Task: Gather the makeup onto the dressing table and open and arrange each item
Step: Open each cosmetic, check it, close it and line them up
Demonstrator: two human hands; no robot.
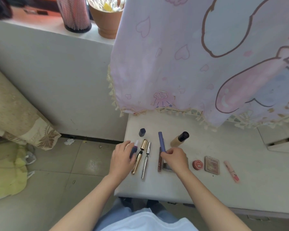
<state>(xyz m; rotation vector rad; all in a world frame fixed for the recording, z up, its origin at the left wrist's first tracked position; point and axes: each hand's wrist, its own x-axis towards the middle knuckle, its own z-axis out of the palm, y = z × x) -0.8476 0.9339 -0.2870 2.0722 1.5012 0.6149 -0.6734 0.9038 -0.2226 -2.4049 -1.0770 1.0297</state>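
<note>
left hand (122, 159) grips one lipstick (134, 148), right hand (175, 158) one purple tube (161, 141).

soft even daylight, brightest on the window ledge (45, 25) at upper left, pale cloth (173, 55) lit through, faint shadows, wide-angle bending at the edges, slight softness

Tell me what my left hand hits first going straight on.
Probably the dark cap standing just beyond the lipstick that the left hand holds, though depth is hard to judge.
</note>
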